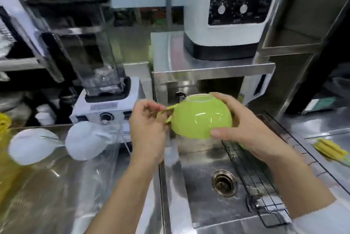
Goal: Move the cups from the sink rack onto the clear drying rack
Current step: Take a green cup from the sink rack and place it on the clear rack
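Both hands hold the green cup point(200, 117) over the sink point(200, 186): left hand point(149, 120) pinches the handle, right hand point(240, 125) cups the bowl. Carry it level toward nine o'clock, beside the white cups point(56, 142).

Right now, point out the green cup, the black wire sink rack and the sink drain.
Glossy green cup point(200, 118): head view, on its rounded side.
Black wire sink rack point(259, 175): head view, on its grid.
Round metal sink drain point(224, 183): head view, on the strainer.

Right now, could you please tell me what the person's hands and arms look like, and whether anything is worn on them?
Both hands, left and right, are bare: no gloves, and no rings or watch that can be made out. The forearms are uncovered too. A pale sleeve edge shows on the right arm only, at the lower right corner.
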Motion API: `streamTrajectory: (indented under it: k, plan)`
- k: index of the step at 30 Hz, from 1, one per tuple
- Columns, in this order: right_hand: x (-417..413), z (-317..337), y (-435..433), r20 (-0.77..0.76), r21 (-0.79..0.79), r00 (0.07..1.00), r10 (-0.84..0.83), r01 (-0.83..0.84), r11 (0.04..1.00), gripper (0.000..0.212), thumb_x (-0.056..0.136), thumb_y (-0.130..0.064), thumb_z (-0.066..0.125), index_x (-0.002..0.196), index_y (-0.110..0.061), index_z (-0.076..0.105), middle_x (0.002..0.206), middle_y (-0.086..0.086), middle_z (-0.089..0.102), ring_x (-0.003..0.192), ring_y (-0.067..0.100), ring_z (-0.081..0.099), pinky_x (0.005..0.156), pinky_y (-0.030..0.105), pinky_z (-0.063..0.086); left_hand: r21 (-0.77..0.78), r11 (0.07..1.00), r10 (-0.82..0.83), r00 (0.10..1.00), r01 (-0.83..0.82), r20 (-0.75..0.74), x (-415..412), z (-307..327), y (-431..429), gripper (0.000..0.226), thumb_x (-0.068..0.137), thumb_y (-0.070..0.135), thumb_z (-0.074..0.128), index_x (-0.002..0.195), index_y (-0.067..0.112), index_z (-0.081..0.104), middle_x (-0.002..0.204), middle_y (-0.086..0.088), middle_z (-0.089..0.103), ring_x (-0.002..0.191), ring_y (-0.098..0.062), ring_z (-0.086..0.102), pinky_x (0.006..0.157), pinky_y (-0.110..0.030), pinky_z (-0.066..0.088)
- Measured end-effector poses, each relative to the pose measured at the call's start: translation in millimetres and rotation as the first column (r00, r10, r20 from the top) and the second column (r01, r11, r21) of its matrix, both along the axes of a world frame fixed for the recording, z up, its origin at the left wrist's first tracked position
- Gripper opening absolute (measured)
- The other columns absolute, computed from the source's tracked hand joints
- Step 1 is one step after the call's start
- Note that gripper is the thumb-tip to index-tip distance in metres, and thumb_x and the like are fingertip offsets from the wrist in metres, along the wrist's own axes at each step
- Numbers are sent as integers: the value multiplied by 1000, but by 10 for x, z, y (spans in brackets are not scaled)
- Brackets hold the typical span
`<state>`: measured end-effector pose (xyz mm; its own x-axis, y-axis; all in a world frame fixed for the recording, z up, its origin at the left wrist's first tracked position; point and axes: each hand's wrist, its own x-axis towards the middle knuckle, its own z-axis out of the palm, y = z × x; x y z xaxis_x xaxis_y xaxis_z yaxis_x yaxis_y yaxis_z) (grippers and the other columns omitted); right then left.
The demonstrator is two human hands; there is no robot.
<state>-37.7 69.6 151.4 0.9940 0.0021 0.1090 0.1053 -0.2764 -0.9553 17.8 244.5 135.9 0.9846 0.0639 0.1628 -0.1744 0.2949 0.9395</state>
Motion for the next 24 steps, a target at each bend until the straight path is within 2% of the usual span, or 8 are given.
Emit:
streamTrajectory:
  k: [2,6,10,13,16,19,22,24]
  plan:
    - [65,124,323,88,-37,995,48,-45,998,91,37,-46,80,121,-44,46,125,-10,52,113,12,54,97,34,45,52,997,57,993,-63,99,32,149,340,36,81,-18,48,72,17,46,67,7,58,52,-3,55,43,-16,44]
    - [208,272,962,186,-111,973,135,-116,987,92,35,-47,80,118,-51,40,124,-21,49,109,-5,52,92,19,44,151,972,145,965,-180,218,75,314,984,36,82,-15,46,75,19,52,79,1,58,63,-1,59,53,-17,48]
    - [332,288,1597,180,-278,952,248,-193,941,104,37,-52,84,126,-51,31,130,-29,40,119,-7,43,102,22,37,298,923,165,951,-242,262,98,346,1657,42,80,-15,46,75,26,56,77,5,61,70,-5,57,61,-20,46]
    - [404,202,2074,147,-388,940,307,-230,892,108,43,-54,85,133,-44,26,137,-21,38,126,0,37,109,31,33,410,850,221,931,-330,291,94,329,2117,48,76,-17,42,77,29,54,80,6,61,78,-8,59,69,-21,48]
    - [445,66,2528,121,-446,934,335,-251,859,110,50,-50,84,137,-42,19,141,-17,32,124,-3,30,103,23,29,526,758,277,920,-386,277,84,231,2520,47,75,-16,39,81,28,53,83,6,62,83,-10,59,71,-16,46]
    - [485,-91,2925,88,-460,931,353,-276,844,109,52,-49,83,139,-37,18,134,-18,32,121,-4,30,99,20,28,601,690,329,914,-404,237,96,63,2930,42,78,-10,46,79,30,57,92,0,66,92,-18,60,79,-32,48]
    - [537,-270,3253,45,-481,924,380,-313,819,109,52,-54,82,139,-35,18,143,-7,34,131,9,32,108,31,32,706,591,388,905,-390,174,107,-84,3290,36,77,-2,58,68,32,61,85,-3,64,80,-22,61,72,-38,50]
    - [551,-365,3420,-3,-521,929,371,-318,792,112,52,-58,79,141,-32,15,146,-4,31,135,15,29,109,37,32,756,535,427,893,-377,143,133,-170,3452,31,76,1,63,68,31,63,88,-8,61,79,-24,60,75,-42,51]
